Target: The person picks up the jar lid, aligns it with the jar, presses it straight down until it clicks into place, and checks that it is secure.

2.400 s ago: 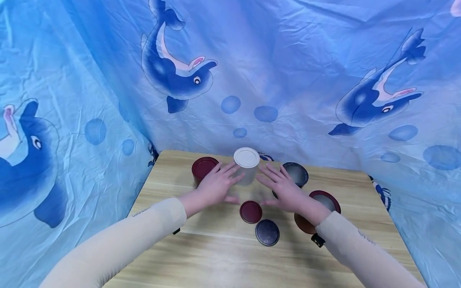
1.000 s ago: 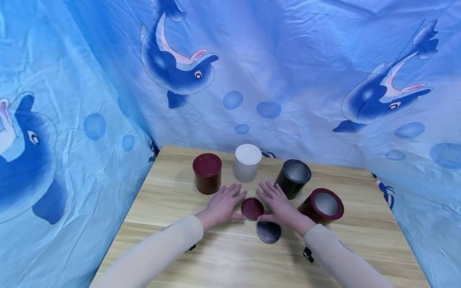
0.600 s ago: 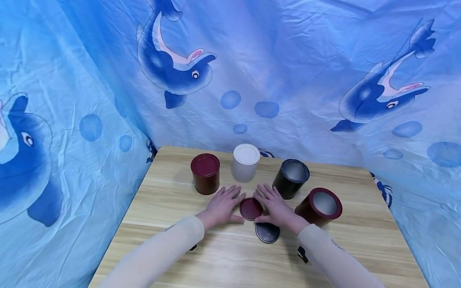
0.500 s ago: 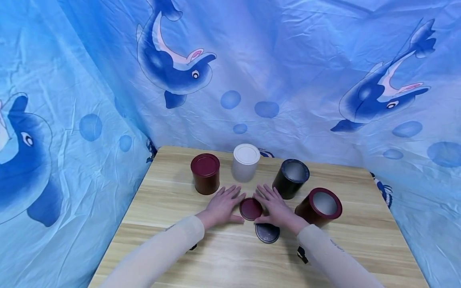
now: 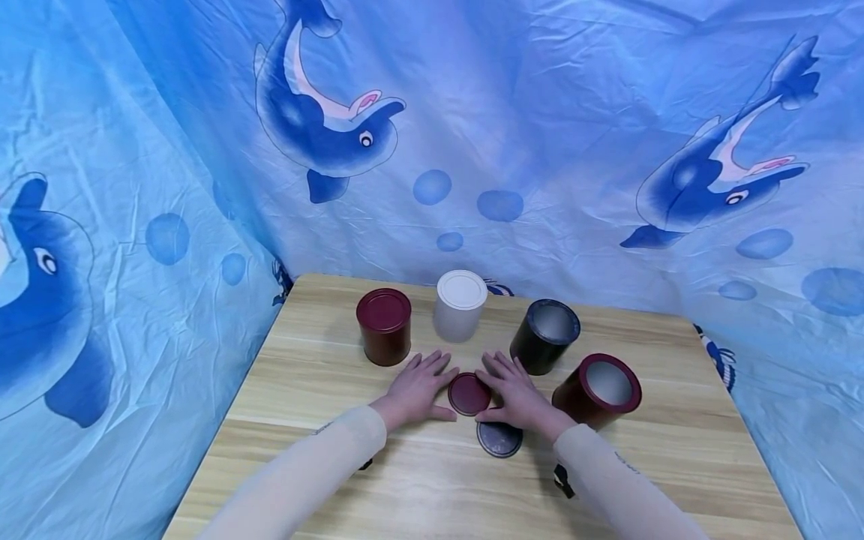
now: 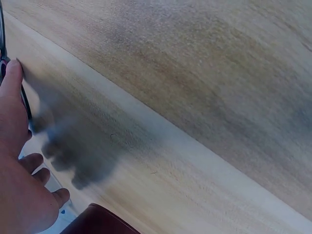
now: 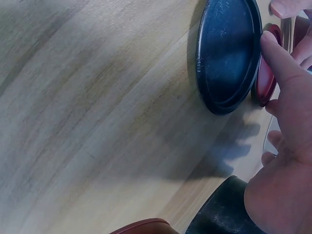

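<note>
Fingers spread, my left hand (image 5: pixel 417 386) lies low over the table at the left of a round dark red lid (image 5: pixel 469 394). My right hand (image 5: pixel 516 394) is spread on the other side of that lid, fingertips at its right edge. Its thumb reaches the rim of a black lid (image 7: pixel 229 53) in the right wrist view. Both lids lie flat; the right hand partly covers the black one in the head view. Neither hand holds anything.
Behind the hands stand a dark red canister (image 5: pixel 385 330) with its lid on and a white lidded canister (image 5: pixel 460 307). At right are a black canister (image 5: pixel 536 345) and another dark red canister (image 5: pixel 583 394), both lidless. A blue dolphin curtain (image 5: pixel 553 135) surrounds the wooden table (image 5: pixel 432 487).
Both hands have come down and back from in front of the white canister to either side of the dark red lid. Over the last half second they barely move.
</note>
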A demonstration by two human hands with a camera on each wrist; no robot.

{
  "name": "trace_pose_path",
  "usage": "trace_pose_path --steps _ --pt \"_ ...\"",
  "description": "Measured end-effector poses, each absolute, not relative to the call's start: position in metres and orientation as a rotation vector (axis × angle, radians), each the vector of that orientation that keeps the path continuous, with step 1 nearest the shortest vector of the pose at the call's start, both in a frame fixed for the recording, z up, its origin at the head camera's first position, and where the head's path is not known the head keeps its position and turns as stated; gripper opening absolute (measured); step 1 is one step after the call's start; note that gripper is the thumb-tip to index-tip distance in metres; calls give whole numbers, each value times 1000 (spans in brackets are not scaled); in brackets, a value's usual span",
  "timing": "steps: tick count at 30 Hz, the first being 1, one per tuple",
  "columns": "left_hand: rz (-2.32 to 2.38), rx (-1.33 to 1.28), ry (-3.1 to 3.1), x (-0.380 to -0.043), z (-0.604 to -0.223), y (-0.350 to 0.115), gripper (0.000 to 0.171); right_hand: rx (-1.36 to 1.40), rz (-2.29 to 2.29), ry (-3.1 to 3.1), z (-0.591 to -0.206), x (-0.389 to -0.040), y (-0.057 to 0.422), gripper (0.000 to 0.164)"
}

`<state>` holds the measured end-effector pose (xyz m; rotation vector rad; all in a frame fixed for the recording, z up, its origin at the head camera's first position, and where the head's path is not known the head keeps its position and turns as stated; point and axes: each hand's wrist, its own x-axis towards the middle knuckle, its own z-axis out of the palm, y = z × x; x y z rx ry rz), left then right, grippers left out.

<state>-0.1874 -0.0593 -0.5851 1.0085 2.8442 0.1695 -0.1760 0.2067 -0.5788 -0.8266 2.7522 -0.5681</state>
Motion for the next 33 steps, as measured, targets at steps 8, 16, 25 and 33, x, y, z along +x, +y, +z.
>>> trace_pose_path --steps 8,16,25,33 --pt "181 1012 2849 -189 -586 -58 89 -795 -595 2748 -578 -176 205 85" --pt "195 1007 2852 -191 -583 -56 87 -803 -619 2773 -581 -178 205 82" --pt "215 1008 2856 -191 -585 -55 86 -738 -644 2757 -581 -178 202 78" --pt "223 1023 2867 -190 -586 -59 86 -728 -674 2752 -584 -178 200 77"
